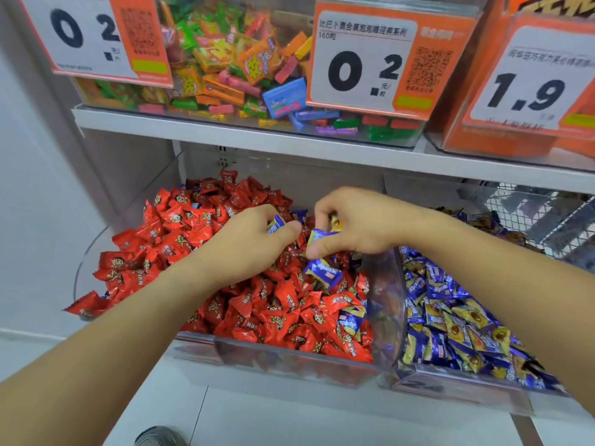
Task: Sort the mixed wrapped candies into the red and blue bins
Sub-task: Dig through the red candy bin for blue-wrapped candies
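A clear bin [289,358] on the lower shelf is heaped with red wrapped candies [180,233], and to its right stands a second clear bin [418,378] of blue and gold wrapped candies [450,320]. Both hands are over the red heap. My left hand [251,246] pinches a blue candy [276,224] between thumb and fingers. My right hand [357,220] grips blue candies [318,235] in curled fingers. Stray blue candies lie among the red ones, one [323,273] just below my right hand and another [351,318] near the bin's front.
A clear curved divider [386,304] separates the two bins. The shelf above [225,130] carries clear boxes of mixed colourful candies [231,66] with orange price tags [370,62]. A wire basket [541,214] sits at the far right. A shoe [161,437] shows on the floor.
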`<state>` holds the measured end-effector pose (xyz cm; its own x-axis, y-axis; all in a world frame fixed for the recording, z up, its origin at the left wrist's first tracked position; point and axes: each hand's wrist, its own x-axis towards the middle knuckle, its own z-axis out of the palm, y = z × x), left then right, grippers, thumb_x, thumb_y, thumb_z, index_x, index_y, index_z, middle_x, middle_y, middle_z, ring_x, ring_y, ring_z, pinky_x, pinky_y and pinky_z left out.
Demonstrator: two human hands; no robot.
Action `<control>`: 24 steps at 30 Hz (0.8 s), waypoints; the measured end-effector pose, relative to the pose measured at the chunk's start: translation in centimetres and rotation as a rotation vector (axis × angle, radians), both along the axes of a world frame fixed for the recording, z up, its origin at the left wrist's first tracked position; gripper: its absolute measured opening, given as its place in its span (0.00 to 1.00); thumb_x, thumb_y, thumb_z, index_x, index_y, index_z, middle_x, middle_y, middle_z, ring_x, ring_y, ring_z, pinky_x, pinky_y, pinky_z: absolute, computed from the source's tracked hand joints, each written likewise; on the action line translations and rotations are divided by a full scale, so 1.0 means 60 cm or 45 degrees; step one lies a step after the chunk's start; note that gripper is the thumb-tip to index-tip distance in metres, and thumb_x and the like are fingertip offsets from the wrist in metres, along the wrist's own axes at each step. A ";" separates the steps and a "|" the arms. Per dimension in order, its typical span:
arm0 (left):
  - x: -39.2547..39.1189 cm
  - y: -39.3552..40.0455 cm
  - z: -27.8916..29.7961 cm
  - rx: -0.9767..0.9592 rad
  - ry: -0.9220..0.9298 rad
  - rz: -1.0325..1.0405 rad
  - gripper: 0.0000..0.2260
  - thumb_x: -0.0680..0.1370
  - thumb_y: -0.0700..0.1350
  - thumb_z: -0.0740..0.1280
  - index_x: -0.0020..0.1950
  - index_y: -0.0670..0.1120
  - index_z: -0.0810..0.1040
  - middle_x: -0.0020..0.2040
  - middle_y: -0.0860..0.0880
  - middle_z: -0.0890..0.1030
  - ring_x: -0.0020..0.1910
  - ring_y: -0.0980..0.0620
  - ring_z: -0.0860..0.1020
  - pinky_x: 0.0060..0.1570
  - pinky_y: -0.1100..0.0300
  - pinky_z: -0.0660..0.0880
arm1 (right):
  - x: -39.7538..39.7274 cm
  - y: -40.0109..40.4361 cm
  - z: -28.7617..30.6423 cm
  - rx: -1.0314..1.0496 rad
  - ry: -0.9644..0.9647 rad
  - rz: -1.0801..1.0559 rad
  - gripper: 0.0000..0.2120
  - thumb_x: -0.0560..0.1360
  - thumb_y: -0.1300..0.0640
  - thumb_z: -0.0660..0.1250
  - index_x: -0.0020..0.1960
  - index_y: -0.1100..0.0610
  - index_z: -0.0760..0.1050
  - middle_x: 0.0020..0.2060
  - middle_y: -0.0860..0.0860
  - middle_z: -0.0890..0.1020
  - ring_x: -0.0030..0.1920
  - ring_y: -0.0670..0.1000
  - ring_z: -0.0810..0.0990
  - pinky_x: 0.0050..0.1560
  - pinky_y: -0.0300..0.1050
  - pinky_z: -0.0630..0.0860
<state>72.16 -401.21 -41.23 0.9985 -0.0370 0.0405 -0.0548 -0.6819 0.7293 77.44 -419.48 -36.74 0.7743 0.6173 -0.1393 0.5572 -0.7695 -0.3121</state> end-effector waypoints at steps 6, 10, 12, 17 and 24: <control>-0.001 -0.012 0.008 -0.141 0.005 0.049 0.23 0.79 0.60 0.63 0.41 0.39 0.72 0.32 0.45 0.72 0.30 0.50 0.69 0.37 0.52 0.69 | -0.040 -0.038 0.020 0.462 -0.001 -0.196 0.17 0.66 0.40 0.78 0.36 0.52 0.77 0.32 0.50 0.80 0.29 0.46 0.73 0.35 0.46 0.72; -0.015 -0.030 0.024 -0.519 0.137 -0.089 0.31 0.71 0.70 0.63 0.45 0.40 0.72 0.34 0.46 0.71 0.32 0.50 0.69 0.36 0.52 0.68 | -0.081 -0.060 0.009 0.838 0.097 -0.468 0.15 0.71 0.47 0.76 0.42 0.58 0.77 0.30 0.54 0.84 0.26 0.51 0.82 0.29 0.45 0.77; -0.028 -0.046 0.033 -0.636 0.217 -0.209 0.29 0.69 0.70 0.65 0.50 0.44 0.74 0.38 0.45 0.75 0.34 0.48 0.72 0.36 0.53 0.70 | -0.102 -0.063 0.003 1.094 0.201 -0.583 0.15 0.72 0.51 0.76 0.44 0.63 0.76 0.33 0.59 0.84 0.29 0.54 0.84 0.30 0.44 0.79; -0.051 -0.092 0.040 -1.093 0.366 -0.437 0.13 0.79 0.47 0.67 0.58 0.40 0.74 0.39 0.41 0.80 0.30 0.48 0.75 0.28 0.62 0.70 | -0.130 -0.066 -0.009 1.595 0.474 -0.629 0.13 0.73 0.57 0.73 0.44 0.66 0.74 0.40 0.65 0.79 0.37 0.56 0.86 0.39 0.44 0.83; -0.019 -0.132 0.052 -0.727 0.187 -0.174 0.04 0.81 0.41 0.65 0.55 0.43 0.75 0.36 0.44 0.76 0.32 0.48 0.72 0.32 0.58 0.70 | -0.117 -0.193 -0.023 1.554 0.203 -0.888 0.11 0.69 0.59 0.76 0.50 0.57 0.79 0.46 0.56 0.83 0.35 0.52 0.85 0.37 0.42 0.81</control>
<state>71.04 -409.12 -38.12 0.9829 -0.1782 -0.0463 0.0148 -0.1741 0.9846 70.40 -431.07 -38.13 0.9929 -0.0858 0.0825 0.0763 -0.0730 -0.9944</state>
